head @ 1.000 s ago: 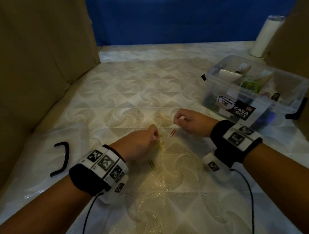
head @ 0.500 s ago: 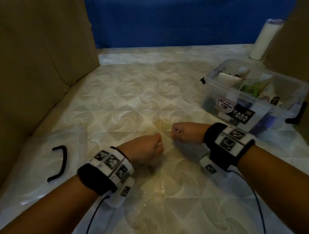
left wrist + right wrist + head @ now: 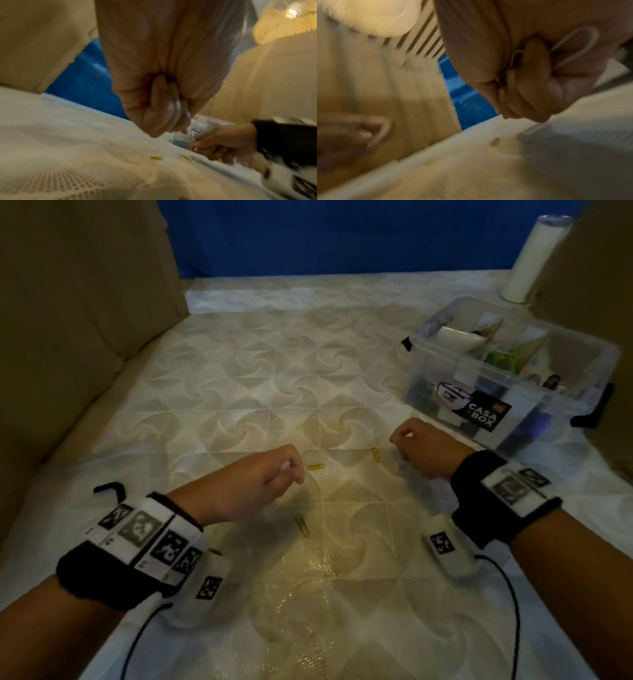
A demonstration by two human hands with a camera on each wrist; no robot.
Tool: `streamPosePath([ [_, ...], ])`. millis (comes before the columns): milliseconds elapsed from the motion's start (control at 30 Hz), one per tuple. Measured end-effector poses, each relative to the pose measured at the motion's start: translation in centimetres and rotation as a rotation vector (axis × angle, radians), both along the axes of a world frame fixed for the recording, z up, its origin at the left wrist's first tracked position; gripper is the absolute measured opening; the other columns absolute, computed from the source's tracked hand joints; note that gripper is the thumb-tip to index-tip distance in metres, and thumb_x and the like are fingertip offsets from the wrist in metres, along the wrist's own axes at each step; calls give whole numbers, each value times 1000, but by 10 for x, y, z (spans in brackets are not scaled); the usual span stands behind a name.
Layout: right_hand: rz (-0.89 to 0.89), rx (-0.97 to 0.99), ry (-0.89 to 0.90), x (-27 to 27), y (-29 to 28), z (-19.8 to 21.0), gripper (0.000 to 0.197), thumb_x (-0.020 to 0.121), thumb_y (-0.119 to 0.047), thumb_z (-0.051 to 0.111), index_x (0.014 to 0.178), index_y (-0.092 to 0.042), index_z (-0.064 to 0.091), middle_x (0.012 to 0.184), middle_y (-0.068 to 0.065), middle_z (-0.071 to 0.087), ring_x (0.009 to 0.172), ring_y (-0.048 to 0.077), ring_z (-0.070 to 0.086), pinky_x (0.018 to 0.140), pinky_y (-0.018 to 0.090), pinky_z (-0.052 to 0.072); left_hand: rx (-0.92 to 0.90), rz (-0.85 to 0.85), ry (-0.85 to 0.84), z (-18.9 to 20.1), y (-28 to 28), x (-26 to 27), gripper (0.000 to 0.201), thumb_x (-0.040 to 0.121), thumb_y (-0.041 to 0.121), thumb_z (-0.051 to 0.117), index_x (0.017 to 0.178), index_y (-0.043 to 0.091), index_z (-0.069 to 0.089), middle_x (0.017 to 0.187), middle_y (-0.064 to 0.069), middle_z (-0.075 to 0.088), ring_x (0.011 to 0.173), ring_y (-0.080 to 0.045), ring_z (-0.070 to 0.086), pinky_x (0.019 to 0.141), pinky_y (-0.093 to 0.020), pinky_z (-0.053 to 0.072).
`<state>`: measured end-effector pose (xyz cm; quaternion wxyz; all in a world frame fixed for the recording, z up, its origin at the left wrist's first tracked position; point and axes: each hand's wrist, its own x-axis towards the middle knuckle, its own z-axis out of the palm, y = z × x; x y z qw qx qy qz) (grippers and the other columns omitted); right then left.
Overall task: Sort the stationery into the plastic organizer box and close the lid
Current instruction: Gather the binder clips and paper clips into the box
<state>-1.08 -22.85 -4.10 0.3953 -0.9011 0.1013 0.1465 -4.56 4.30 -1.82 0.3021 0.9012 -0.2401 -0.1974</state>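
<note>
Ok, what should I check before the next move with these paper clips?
1. Box open, lid off to the left: ok.
2. Right hand grips a white clip: ok.
3. Left hand holding anything: cannot tell, fist closed.
4. Surface cleared: not ok, three yellow clips lie loose.
5. Way from right hand to box free: ok.

Loose on the mattress cover I count three yellow paper clips: one [image 3: 315, 466] by my left fingertips, one [image 3: 376, 454] near my right hand, one [image 3: 302, 524] nearer me. One clear organizer box [image 3: 442, 392]. One white cylinder [image 3: 534, 258].
</note>
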Motion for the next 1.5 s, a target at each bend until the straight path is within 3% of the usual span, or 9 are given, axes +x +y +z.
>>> streamPosePath([
  [167,245,-419,78,22,19,-9,33,96,-24,47,110,3,60,104,19,62,85,25,50,75,31,39,422,-221,-52,-5,-13,-13,19,101,32,34,120,30,36,71,9,49,65,-6,45,64,-27,38],
  [400,313,-562,105,22,36,-3,31,97,-20,46,118,0,57,123,15,58,114,29,56,93,31,43,634,-344,-70,-21,-23,-20,19,101,31,34,117,20,33,73,0,53,63,-15,49,57,-29,40],
  [733,279,-559,82,17,32,-1,24,89,-23,55,68,-12,48,71,3,50,69,18,51,59,24,38,698,-330,-90,-16,-15,-14,22,99,36,35,116,21,33,68,4,45,65,-15,48,65,-33,44],
  [1000,482,-737,94,18,36,9,21,96,-23,44,106,-9,56,97,8,55,91,23,57,75,28,42,677,-312,-87,-17,-11,-10,21,100,32,37,118,21,33,76,5,53,68,-13,51,65,-31,46],
  [1067,461,-380,175,21,23,12,18,94,-20,42,84,-11,54,80,9,52,68,22,53,59,28,41,684,-312,-115,-15,-5,-10,20,99,30,40,117,24,32,76,4,53,66,-14,51,61,-28,44],
  [1167,74,844,328,15,6,8,27,88,-20,35,62,-17,42,54,-1,31,38,10,25,39,16,14,700,-336,-142,-13,0,-11,17,99,26,42,113,25,33,77,1,54,68,-18,52,61,-30,42],
  [1267,32,1138,283,8,11,4,29,93,-29,34,69,-16,46,58,-1,34,37,6,25,36,12,12,685,-331,-108,-12,1,-10,15,100,29,38,114,23,35,87,-2,58,78,-20,57,65,-31,43],
  [1400,231,505,55,9,44,8,24,100,-25,40,79,-18,50,63,-3,42,43,6,32,37,17,26,695,-312,-64,-16,3,-9,15,100,31,36,111,20,35,89,-4,58,80,-21,57,72,-36,49],
  [1500,606,-202,-110,11,70,7,14,98,-22,40,108,-15,46,83,1,56,70,14,53,64,27,44,671,-265,-52,-17,7,-8,9,99,27,40,102,23,34,84,1,55,75,-18,54,72,-36,51],
])
